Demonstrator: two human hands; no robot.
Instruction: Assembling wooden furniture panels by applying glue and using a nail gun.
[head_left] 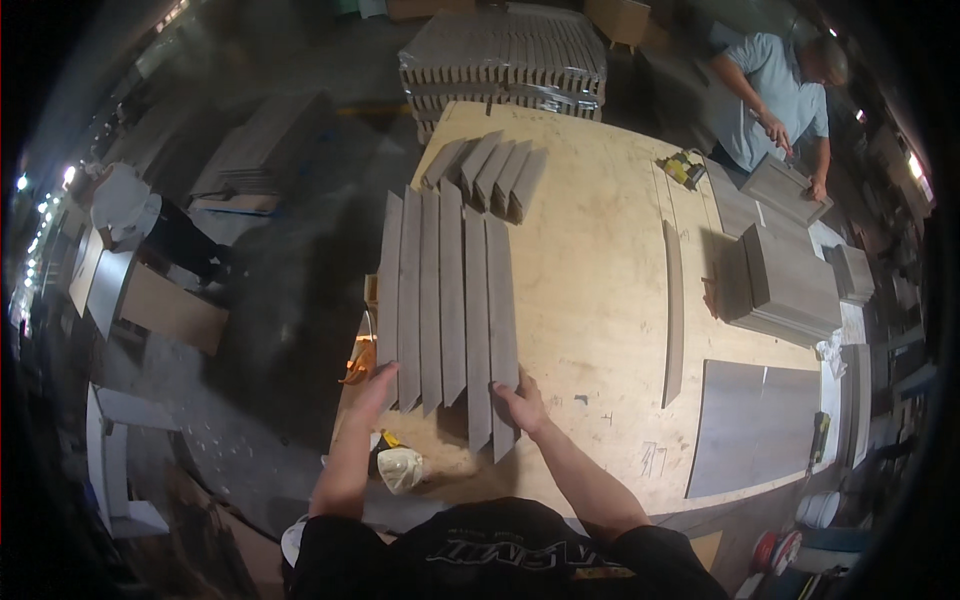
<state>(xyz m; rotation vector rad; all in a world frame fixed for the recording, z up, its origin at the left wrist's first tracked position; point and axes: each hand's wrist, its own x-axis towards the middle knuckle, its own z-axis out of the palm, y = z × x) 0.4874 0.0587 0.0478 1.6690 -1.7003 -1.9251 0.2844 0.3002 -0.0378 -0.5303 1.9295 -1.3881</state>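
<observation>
A broad, pale plywood surface [590, 280] fills the middle, its face scuffed and marked with dark scribbles. Around it the room is a dim workshop with a dark floor [290, 330]; small bright lights dot the left rim of the view. Past the far edge stands a stack of grey pieces [503, 55] under shiny clear film. A co-worker in a light shirt [755, 100] bends over a grey panel at the far right, and another person [125, 205] is at the left, well apart from the surface.

The grey boards [432, 290] lie side by side in a row on the left part of the surface, between the two hands — long, narrow and straight-sided, with slanted, pointed ends and a matt grey face. The right hand [525, 405] grips the row's right side, thumb over the top. The left hand [375, 395] touches the outer left side; its fingers are mostly hidden, so I cannot tell how far they close.

Just beyond the row sit shorter grey pieces [490, 175], also angle-ended. Farther right are a lone thin strip [673, 310], a block of stacked panels [790, 280] and a flat rectangular panel [755, 425].
</observation>
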